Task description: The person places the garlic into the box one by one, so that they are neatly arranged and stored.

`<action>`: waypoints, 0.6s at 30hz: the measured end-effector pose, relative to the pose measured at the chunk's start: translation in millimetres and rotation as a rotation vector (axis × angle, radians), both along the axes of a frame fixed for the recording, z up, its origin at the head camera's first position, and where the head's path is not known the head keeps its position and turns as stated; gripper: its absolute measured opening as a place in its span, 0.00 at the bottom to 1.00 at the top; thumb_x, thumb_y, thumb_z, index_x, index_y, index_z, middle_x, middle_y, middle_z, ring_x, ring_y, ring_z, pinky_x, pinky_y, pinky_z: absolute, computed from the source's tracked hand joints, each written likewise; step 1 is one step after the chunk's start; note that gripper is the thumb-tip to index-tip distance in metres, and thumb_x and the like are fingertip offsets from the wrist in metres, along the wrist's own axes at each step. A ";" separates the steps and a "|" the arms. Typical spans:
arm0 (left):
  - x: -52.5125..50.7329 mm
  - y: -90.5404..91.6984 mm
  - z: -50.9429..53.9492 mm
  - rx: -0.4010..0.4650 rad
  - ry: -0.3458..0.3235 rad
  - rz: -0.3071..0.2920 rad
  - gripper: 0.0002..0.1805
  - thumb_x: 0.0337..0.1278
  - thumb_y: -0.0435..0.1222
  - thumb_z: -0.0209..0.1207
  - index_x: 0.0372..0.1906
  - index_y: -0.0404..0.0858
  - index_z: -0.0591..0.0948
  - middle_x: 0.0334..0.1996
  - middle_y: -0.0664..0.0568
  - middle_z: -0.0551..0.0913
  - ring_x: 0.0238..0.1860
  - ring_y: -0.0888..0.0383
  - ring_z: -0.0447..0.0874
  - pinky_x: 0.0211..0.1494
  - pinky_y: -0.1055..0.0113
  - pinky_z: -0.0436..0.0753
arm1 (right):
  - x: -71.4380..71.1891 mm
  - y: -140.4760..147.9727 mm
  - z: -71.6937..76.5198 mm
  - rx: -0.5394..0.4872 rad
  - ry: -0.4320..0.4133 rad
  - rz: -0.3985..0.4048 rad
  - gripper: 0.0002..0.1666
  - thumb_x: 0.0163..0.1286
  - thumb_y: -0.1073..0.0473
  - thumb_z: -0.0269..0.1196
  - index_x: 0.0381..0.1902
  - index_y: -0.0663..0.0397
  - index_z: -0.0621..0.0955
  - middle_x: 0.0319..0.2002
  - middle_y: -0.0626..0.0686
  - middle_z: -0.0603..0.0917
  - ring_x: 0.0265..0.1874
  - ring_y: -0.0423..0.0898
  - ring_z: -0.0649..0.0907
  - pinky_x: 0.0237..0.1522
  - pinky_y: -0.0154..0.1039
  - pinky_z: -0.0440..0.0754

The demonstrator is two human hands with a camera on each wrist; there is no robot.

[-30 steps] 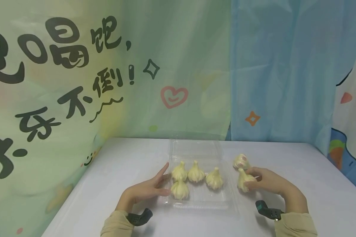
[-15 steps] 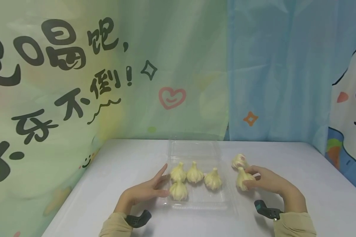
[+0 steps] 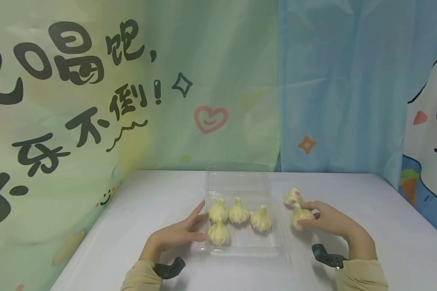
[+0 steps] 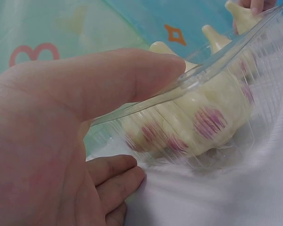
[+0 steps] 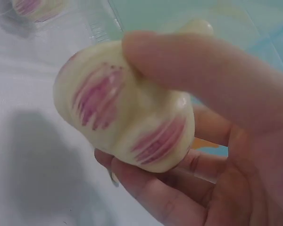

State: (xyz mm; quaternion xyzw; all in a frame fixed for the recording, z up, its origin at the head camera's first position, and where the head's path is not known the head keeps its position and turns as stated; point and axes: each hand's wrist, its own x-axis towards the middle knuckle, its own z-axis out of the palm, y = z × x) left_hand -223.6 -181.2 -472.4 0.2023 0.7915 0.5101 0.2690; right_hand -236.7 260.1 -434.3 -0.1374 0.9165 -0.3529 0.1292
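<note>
In the head view my right hand point(image 3: 325, 218) pinches a garlic bulb point(image 3: 300, 217) between thumb and fingers, right of a clear plastic box point(image 3: 247, 241). The right wrist view shows this bulb point(image 5: 127, 108) close up, pale with purple streaks, held above its shadow on the table. My left hand point(image 3: 180, 232) lies along the box's left side, fingers fairly straight. Up close, its thumb point(image 4: 132, 75) rests across the box rim while other fingers sit below, outside the wall. Several garlic bulbs stand in the box, among them one at the front left point(image 3: 219, 234) and one at the right point(image 3: 261, 220).
Another garlic bulb point(image 3: 293, 197) lies on the white table point(image 3: 349, 194), just behind the held one. The box's clear lid point(image 3: 237, 182) is laid open toward the back. A printed curtain point(image 3: 218, 81) hangs behind the table.
The garlic bulb in my right hand has risen slightly. The left hand stays at the box, and the bulbs in it have not moved. The head view has shifted a little.
</note>
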 end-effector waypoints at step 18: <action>-0.9 -1.0 -2.0 -0.003 0.015 -0.004 0.56 0.57 0.50 0.61 0.74 0.60 0.31 0.76 0.42 0.47 0.76 0.43 0.43 0.74 0.43 0.49 | 2.7 -7.3 12.9 0.065 0.064 -0.035 0.39 0.60 0.42 0.66 0.60 0.65 0.73 0.59 0.68 0.74 0.50 0.60 0.81 0.44 0.53 0.81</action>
